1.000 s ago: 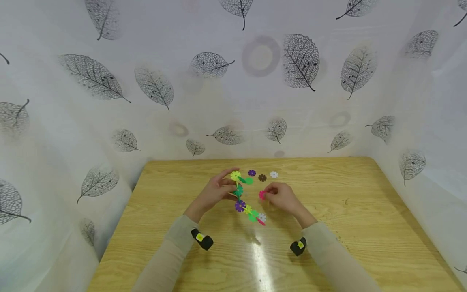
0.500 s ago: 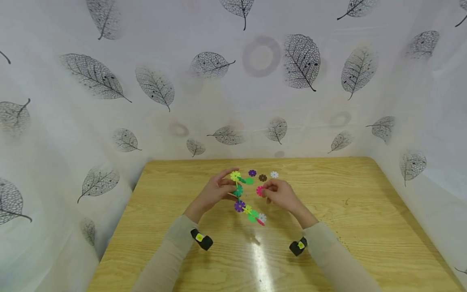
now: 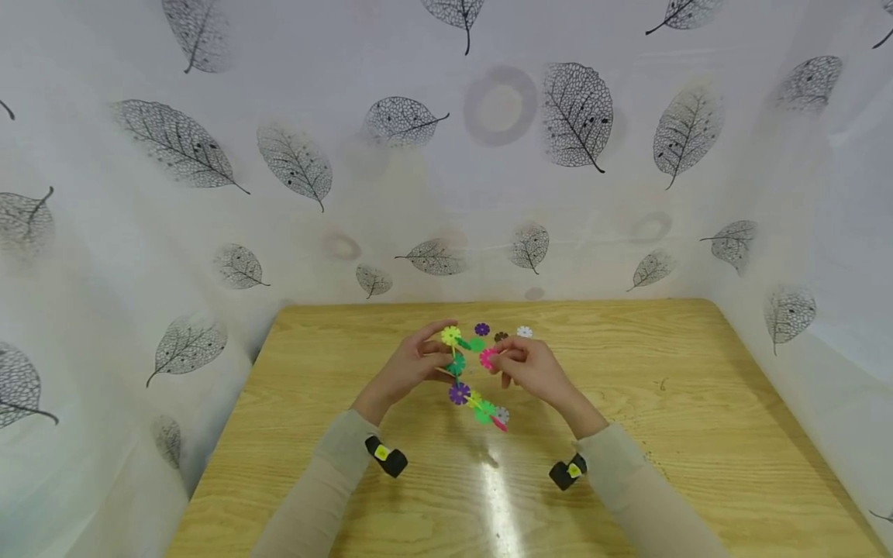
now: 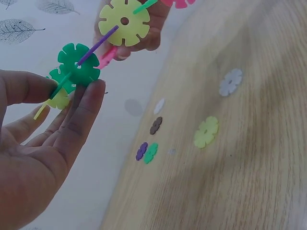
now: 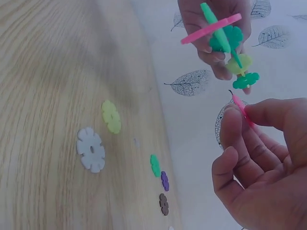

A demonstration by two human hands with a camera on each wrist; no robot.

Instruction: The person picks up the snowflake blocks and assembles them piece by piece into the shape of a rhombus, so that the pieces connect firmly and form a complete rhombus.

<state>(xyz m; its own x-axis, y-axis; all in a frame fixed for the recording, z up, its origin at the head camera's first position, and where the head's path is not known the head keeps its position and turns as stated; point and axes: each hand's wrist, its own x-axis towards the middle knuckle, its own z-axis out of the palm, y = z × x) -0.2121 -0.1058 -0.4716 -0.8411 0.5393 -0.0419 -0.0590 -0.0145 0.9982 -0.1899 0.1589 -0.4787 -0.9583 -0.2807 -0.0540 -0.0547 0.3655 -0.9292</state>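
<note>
In the head view my left hand [image 3: 415, 364] holds up a chain of slotted plastic flower discs in several colours. Thumb and fingers pinch a dark green disc [image 4: 79, 64], clear in the left wrist view, with a pale yellow disc [image 4: 124, 21] linked further along. My right hand [image 3: 540, 376] pinches one loose pink flower disc [image 3: 487, 358] by its edge. In the right wrist view that pink disc is seen edge-on, close below a green disc [image 5: 245, 80] at the chain's end and apart from it.
Loose flower discs lie on the wooden table [image 3: 698, 434]: purple [image 4: 141, 151], green [image 4: 151, 153], brown [image 4: 156, 125] and white ones [image 4: 159, 106] towards the back edge. A yellow disc [image 4: 206, 132] and a larger-looking white disc [image 4: 230, 82] lie nearer. A leaf-patterned curtain [image 3: 446, 186] surrounds the table.
My right hand has moved left and slightly away from me, bringing the pink disc closer to the chain. It now partly covers the brown disc. My left hand has stayed nearly still.
</note>
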